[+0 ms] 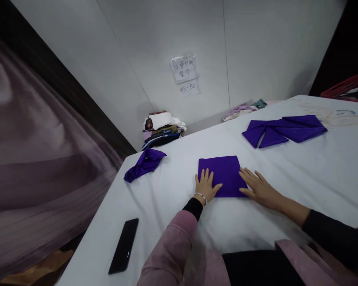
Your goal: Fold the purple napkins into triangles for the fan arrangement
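White panelling made up the wall (pixel 256 47) behind everything, and a white cover lay over the worktop (pixel 167 198) where I had my hands. At the left hung a mauve drape (pixel 47 178). By the far edge, against the wall, rose a pile of clothes (pixel 161 129), with bunched fabric (pixel 241 110) farther right. Toward the right of the worktop lay some pointed purple folds (pixel 300 128), their flaps spread, well apart from me. In the middle, straight ahead, was the flat purple cloth (pixel 225 171) I was working, folded into a neat four-sided shape. A crumpled purple cloth (pixel 137 169) lay off near the left edge. My left hand (pixel 207 187) rested palm-down over the near left corner of the flat one, fingers fanned, and my right hand (pixel 259 190) met its right edge with fingers and thumb. My grip was released on both sides, clutching nothing. I judged the step in hand to be smoothing and squaring the folded shape; the next move seemed to call for steady weight on the left and a light pinch at the right edge, so that no layer slid. Nearer me, on the left, lay a black phone-like slab (pixel 123 246). Smallest was the bracelet (pixel 201 196) at my left wrist.
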{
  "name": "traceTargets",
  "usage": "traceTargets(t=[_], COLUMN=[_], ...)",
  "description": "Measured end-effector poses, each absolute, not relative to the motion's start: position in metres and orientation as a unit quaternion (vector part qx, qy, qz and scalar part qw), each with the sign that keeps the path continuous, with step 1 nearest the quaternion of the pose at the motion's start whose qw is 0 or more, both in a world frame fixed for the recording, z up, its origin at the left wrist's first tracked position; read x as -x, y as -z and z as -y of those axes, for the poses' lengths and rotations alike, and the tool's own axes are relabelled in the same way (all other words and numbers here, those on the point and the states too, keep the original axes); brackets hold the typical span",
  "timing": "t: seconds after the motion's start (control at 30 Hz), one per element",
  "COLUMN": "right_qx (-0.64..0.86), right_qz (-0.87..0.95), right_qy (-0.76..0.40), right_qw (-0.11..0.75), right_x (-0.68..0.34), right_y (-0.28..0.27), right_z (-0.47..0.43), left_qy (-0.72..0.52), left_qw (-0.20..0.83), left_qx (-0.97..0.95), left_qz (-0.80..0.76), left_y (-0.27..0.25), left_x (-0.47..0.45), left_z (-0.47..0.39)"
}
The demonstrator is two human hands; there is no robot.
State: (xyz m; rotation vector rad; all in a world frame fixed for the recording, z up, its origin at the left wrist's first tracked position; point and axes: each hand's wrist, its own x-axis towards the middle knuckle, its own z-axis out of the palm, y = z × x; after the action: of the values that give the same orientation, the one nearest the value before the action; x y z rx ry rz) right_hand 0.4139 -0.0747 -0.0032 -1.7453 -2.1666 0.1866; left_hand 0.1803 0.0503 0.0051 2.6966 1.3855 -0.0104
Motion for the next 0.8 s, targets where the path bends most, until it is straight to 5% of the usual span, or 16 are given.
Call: traceTargets(t=[0.8], right_qx=[0.768], right_qz=[0.568], right_qy=[-0.073], right_qw=[0.287], right_x=[-0.458], right_y=[0.04], right_z=[-0.078], left_qy=[-0.04], left_qw=[0.108], left_qx=[-0.896], left_qz=[-0.428], left_y=[0.002], left_x=[-0.193], left_z=[-0.04])
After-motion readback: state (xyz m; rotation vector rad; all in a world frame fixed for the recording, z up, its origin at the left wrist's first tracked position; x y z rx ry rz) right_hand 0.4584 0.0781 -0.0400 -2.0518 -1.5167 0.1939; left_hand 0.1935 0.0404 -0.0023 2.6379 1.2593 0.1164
